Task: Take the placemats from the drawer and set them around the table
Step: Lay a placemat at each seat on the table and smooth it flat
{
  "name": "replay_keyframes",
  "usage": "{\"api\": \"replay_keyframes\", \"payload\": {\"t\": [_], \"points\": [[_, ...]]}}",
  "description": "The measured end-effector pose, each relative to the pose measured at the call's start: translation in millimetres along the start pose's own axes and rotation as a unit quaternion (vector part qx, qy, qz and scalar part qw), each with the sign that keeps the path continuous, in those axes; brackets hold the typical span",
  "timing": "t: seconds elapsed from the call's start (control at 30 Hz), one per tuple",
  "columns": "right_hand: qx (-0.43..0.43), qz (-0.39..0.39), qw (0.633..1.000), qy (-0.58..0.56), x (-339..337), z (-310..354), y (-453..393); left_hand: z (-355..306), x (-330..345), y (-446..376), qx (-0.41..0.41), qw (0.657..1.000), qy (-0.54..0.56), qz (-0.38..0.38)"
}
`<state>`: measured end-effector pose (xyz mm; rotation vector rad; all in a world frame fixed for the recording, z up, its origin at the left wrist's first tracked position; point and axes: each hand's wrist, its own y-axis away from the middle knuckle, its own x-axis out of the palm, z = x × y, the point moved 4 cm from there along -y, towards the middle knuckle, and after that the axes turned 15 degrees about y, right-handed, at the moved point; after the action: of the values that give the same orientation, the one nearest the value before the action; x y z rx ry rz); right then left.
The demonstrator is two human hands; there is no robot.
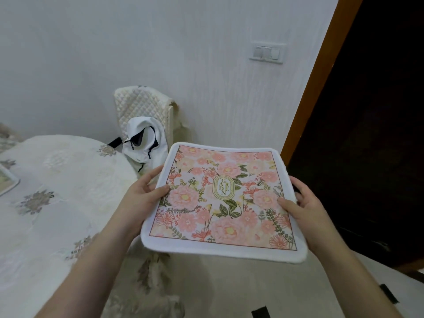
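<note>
Placemat [223,203], square and floral with a white terry border and a small "GARDEN" emblem at its centre, is held flat in the air between both hands, just off the near right edge of the table [57,203] and not yet over it. It sags slightly at the near edge, so it looks soft and limp rather than stiff.

As for progress, the drawer is out of view, and this mat is clearly already out of it. At the far left edge of the table, the corner of another flat item [6,182] lies on the cloth; it may be a mat already set, though too little shows to be sure. How many places remain cannot be told, but at least this mat has still to be laid down.

On the grip: the left hand [142,193] pinches the mat's left edge, thumb on top and fingers underneath. The right hand [305,207] does the same on the right edge, thumb pressed on the printed face, fingers curled round beneath. Both hands are closed lightly on the fabric.

Beyond the mat, a chair with a quilted cover [142,109] stands against the wall, with a white bag [146,145] on it. A light switch [267,52] sits beside a dark doorway [367,111].
</note>
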<state>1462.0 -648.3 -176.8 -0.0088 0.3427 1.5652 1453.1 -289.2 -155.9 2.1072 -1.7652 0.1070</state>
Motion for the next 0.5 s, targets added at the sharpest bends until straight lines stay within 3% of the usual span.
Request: {"api": "replay_keyframes", "payload": {"t": [0.5], "points": [[0.001, 0.142, 0.99, 0.017, 124.4, 44.4, -156.9, -9.7, -108.8, -84.0, 0.041, 0.988, 0.013, -0.152]]}}
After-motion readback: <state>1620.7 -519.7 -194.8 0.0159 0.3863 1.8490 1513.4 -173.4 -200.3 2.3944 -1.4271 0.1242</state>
